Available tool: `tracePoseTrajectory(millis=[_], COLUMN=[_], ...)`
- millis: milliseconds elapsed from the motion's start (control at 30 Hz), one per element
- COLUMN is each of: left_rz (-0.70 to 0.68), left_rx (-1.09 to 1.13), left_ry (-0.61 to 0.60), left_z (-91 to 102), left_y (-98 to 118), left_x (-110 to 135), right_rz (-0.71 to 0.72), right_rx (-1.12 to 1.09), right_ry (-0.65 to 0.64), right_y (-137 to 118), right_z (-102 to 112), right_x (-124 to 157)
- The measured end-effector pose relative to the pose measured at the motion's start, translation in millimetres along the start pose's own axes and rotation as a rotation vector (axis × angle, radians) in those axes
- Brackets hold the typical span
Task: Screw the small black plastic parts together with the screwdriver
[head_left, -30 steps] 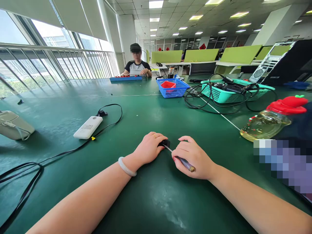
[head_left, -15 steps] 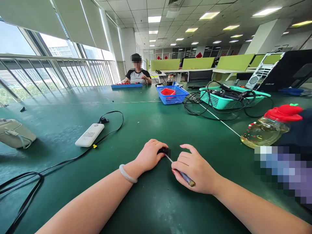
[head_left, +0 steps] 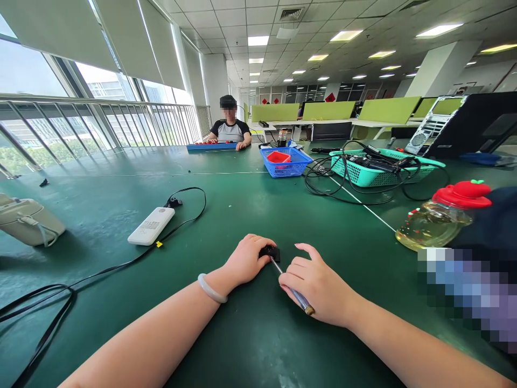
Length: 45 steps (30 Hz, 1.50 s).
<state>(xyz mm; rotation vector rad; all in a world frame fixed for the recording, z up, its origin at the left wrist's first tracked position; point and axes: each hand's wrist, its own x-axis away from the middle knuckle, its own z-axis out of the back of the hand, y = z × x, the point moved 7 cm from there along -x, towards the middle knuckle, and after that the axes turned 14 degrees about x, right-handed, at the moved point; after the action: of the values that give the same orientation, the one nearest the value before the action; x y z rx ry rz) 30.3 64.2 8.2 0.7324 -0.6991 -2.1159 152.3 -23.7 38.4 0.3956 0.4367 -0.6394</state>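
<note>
A small black part [head_left: 271, 251] lies on the green table [head_left: 250, 210] in front of me. My left hand [head_left: 246, 259], a pale bangle on its wrist, is curled over the part's left side and pins it down. My right hand [head_left: 315, 283] is closed round a thin screwdriver [head_left: 294, 291] with a clear handle. The metal tip of the screwdriver rests against the black part.
A white power bank [head_left: 151, 226] with a black cable lies to the left, a beige pouch [head_left: 30, 222] further left. A red-capped bottle [head_left: 438, 219] lies on the right. Behind are a blue basket [head_left: 285, 161] and a teal basket [head_left: 379, 166] of cables. A person sits far across the table.
The view has tilted up a little, so both hands sit lower in the frame. My right hand has drawn slightly closer to the left; the grip on part and screwdriver is unchanged.
</note>
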Motion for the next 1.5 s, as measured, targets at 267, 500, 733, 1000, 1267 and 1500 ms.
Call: tracePoseTrajectory(millis=[267,500,733,1000,1267,1500], left_rz=[0.038,0.047,0.051,0.051,0.065,0.088], left_rx=[-0.022,-0.037,-0.038,-0.047,-0.050,-0.047], left_ry=[-0.001,-0.005,-0.008,-0.002,0.000,-0.010], left_z=[-0.8,-0.5,-0.4,-0.6,0.3,0.2], left_y=[-2.5,-1.0,-1.3,-2.4,-2.6,-1.3], left_x=[-0.2,-1.1,-0.7,-1.5,-0.9,-0.6], right_rz=[-0.029,-0.047,0.016,-0.003,-0.018,-0.020], right_rx=[0.005,0.049,0.159,0.158,0.118,0.091], right_ry=[0.002,0.003,-0.092,-0.077,-0.046,-0.012], right_y=[0.5,0.0,-5.4,-6.2,-5.2,-4.3], right_z=[4.2,5.0,3.9,5.2,4.4,5.8], right_x=[-0.7,-0.6,-1.3,-1.8,-0.7,-0.3])
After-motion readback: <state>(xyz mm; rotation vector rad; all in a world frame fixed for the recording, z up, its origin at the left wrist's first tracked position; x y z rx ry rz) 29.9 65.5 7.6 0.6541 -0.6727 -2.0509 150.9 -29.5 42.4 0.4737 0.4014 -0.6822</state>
